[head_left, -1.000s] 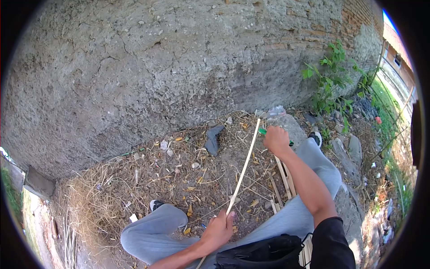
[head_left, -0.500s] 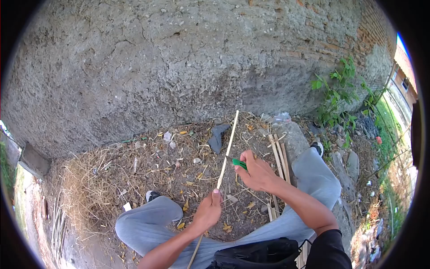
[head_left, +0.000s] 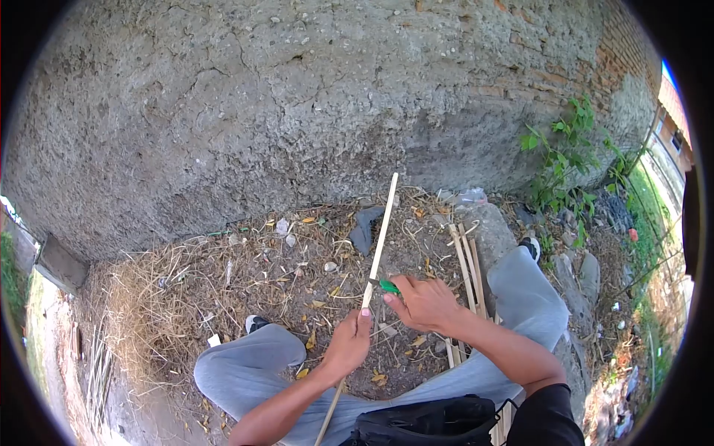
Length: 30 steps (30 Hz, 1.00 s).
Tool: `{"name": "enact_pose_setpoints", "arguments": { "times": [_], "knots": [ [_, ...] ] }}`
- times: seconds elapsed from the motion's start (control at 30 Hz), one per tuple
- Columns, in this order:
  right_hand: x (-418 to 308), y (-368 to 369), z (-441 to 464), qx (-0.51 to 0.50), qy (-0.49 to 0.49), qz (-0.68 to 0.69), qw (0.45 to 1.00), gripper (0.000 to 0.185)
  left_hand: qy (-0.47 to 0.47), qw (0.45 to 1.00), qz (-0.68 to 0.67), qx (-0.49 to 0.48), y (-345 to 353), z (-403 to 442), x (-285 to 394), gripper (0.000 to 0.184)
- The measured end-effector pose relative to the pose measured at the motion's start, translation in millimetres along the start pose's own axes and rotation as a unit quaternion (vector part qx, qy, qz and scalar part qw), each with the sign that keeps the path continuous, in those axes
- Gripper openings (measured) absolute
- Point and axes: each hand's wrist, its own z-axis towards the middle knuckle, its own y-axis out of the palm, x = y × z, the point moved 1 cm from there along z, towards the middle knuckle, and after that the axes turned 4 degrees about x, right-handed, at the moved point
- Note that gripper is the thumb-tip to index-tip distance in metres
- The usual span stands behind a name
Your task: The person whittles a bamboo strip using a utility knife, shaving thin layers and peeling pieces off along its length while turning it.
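A long pale bamboo strip (head_left: 384,230) is gripped by my left hand (head_left: 347,348), its fingers closed and the thumb along the strip. The far end points up toward the wall, and the near end runs down past my wrist between my legs. My right hand (head_left: 428,305) is closed around the green handle of a small knife (head_left: 388,286). Its short dark blade lies against the strip a little above my left thumb.
A rough wall (head_left: 297,126) rises ahead. More strips (head_left: 468,267) lean on a stone slab (head_left: 487,234) at the right. Dry straw (head_left: 160,308) covers the ground at the left. A black bag (head_left: 424,420) rests at my lap, and a leafy plant (head_left: 569,152) grows by the wall.
My right hand and the knife have slid down along the strip, closer to my left hand. The strip's far end has risen slightly.
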Motion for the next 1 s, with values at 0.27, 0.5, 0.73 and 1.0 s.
{"name": "enact_pose_setpoints", "arguments": {
  "times": [0.27,0.5,0.73,1.0],
  "knots": [
    [3.6,0.4,7.3,-0.051,0.056,-0.108,0.991,0.024,0.047,0.997,0.040,-0.053,9.0,0.0,-1.7,0.035],
    [17.7,22.3,-2.5,-0.007,0.018,-0.161,0.987,0.019,0.027,0.995,0.083,-0.058,15.5,-2.4,4.0,0.036],
    [9.9,34.3,-5.8,-0.034,0.038,-0.115,0.992,0.019,-0.010,0.995,0.089,-0.053,16.5,0.2,0.7,0.038],
    [13.1,31.1,3.0,-0.008,0.044,-0.140,0.989,0.014,-0.079,0.980,-0.073,-0.166,15.5,7.8,-7.8,0.047]
  ]
}}
